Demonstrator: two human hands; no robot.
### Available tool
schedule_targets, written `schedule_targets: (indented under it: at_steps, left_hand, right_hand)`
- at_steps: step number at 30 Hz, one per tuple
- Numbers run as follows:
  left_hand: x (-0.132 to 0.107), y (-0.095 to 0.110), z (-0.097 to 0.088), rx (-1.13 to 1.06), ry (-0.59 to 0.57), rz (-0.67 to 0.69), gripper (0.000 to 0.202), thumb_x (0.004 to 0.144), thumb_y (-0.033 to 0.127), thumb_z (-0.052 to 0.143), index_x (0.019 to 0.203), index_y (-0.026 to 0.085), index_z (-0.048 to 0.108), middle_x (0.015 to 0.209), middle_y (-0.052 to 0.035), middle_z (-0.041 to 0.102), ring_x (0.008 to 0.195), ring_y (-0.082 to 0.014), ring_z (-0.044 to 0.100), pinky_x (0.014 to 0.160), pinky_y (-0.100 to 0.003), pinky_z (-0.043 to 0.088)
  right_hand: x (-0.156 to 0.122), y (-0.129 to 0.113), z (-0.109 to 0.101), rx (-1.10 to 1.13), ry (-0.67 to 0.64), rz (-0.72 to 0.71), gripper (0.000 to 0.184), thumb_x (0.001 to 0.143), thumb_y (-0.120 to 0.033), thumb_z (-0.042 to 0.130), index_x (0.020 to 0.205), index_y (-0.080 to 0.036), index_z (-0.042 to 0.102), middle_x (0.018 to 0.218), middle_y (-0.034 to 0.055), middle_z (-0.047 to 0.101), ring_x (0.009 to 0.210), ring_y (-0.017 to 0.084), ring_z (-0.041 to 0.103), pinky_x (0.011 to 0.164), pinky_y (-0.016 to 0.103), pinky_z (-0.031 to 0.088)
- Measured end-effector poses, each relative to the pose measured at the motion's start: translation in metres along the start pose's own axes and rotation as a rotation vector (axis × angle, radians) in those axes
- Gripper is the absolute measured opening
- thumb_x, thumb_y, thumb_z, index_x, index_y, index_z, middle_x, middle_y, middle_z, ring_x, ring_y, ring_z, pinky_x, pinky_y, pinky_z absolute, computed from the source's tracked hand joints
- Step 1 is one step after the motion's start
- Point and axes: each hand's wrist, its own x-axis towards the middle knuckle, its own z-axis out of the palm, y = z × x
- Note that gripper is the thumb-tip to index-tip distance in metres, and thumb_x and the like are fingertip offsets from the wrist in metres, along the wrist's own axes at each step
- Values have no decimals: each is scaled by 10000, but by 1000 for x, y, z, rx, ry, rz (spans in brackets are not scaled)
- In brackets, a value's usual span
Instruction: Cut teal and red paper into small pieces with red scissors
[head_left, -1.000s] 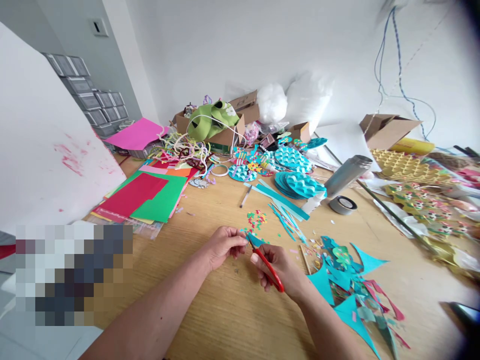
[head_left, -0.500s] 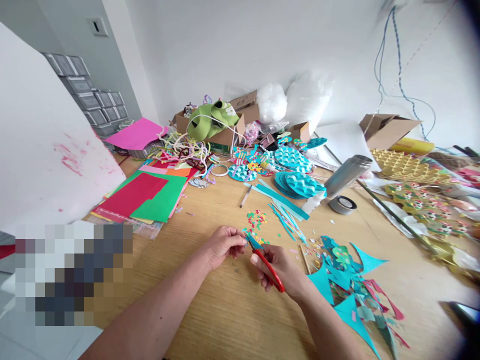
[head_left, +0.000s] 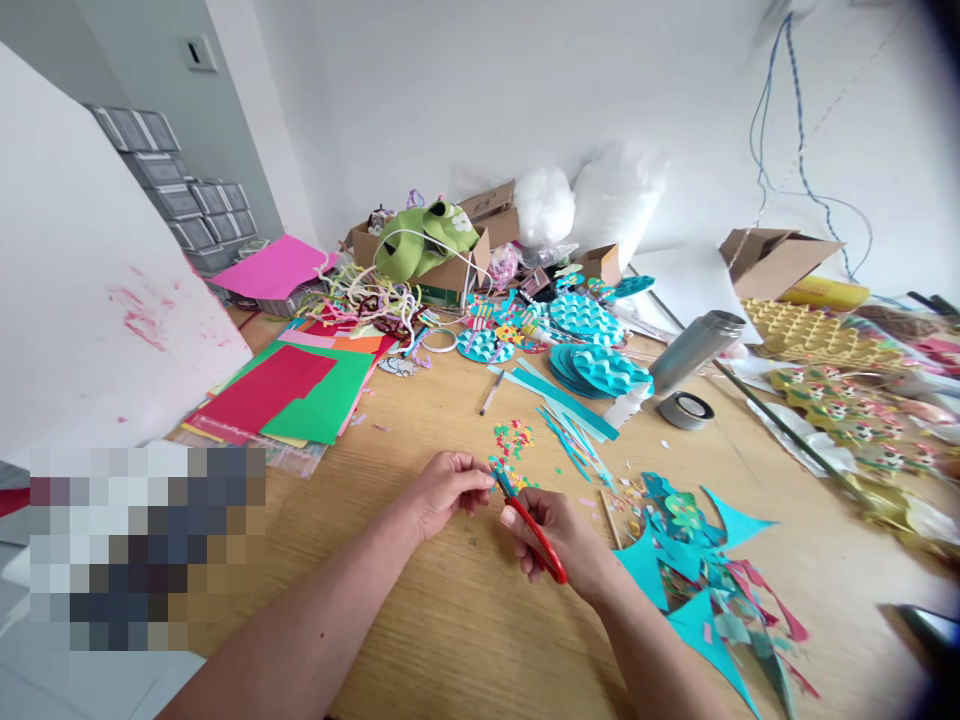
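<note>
Scissors [head_left: 541, 537]: the blades now read as a narrow, dark line meeting the left fingertips. In the frame half a second earlier, a broader teal area showed along the blades; it is now reduced. The change is consistent with the blades closing or the tool turning slightly, and suggests a small snipping stroke in progress rather than a change of step.

Grip, right hand [head_left: 564, 530]: fingers wrapped around the red handles; tool retained, with its tips directed toward the left hand. Grip, left hand [head_left: 450, 495]: thumb and fingers in a narrow pinch at the blade tips. Any workpiece in that pinch is too small to confirm from this view.

Location: the scissors are over the table [head_left: 450, 640], well apart from its far and left edges. Chips [head_left: 514, 438] in red, yellow and green lie just beyond the fingertips, toward the far edge. Offcuts [head_left: 641, 570], mostly teal, lie right of the right hand and extend toward the near edge. Sheets [head_left: 262, 395] are stacked toward the left edge.

Differences elsewhere: none apparent. Both wrists, the chips and the offcuts match their earlier positions.
</note>
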Motion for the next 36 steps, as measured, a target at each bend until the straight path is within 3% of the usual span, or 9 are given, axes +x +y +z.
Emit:
schedule_targets:
  at_steps: [36]
  left_hand:
    - [2, -2, -2, 35, -30, 3, 158, 609, 244, 680, 654, 127, 583, 487, 26, 551, 401, -55, 435, 398, -193, 274]
  right_hand:
    - [2, 2, -1, 44, -21, -21, 373, 669, -468, 671, 657, -177, 439, 468, -64, 541, 363, 77, 516, 347, 174, 427]
